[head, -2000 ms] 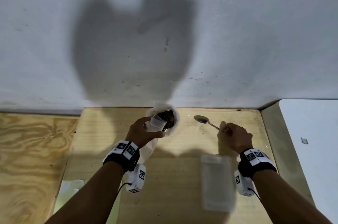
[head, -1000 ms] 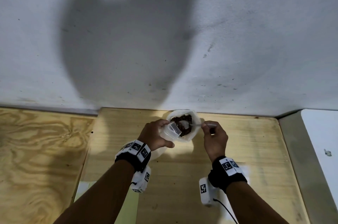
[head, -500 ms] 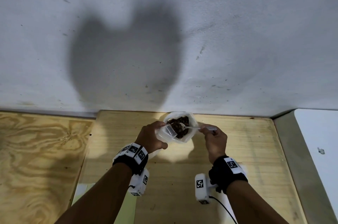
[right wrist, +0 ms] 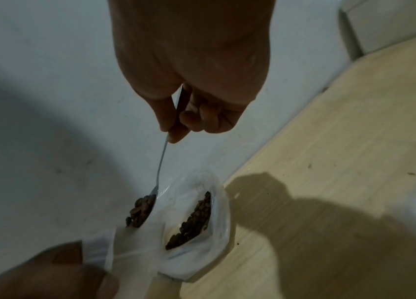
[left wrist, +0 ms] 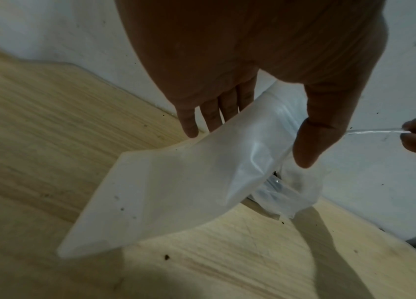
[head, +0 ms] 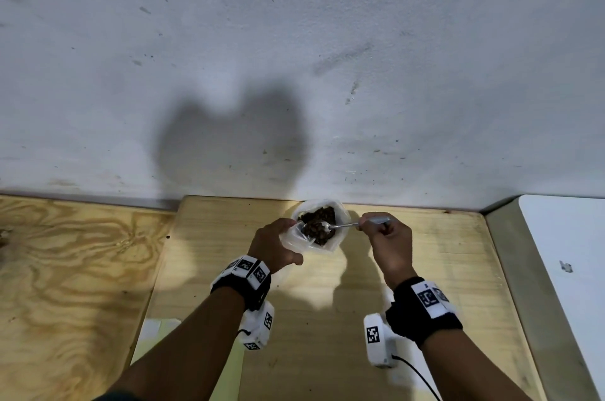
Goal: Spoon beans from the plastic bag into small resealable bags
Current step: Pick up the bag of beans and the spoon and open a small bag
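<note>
A clear plastic bag (head: pixel 330 238) full of dark beans (head: pixel 322 215) stands on the wooden table by the wall. My left hand (head: pixel 278 245) holds a small resealable bag (left wrist: pixel 176 182) by its top, thumb on one side and fingers (left wrist: pixel 211 115) behind. It keeps the mouth up against the bean bag (right wrist: pixel 217 204). My right hand (head: pixel 379 230) pinches the handle of a metal spoon (head: pixel 343 226). The spoon's bowl (right wrist: pixel 141 210) is heaped with beans and sits at the mouth of the small bag (right wrist: pixel 130 246).
The white wall (head: pixel 294 73) rises directly behind the bag. The light wooden table (head: pixel 327 318) meets rougher plywood (head: pixel 65 269) on the left and a white surface (head: pixel 573 253) on the right. A pale green sheet (head: pixel 154 335) lies at the near left edge.
My right hand swung the empty spoon in from the right and into the bean bag. It now holds a load of beans at the small bag's mouth. My left hand kept holding the small bag.
</note>
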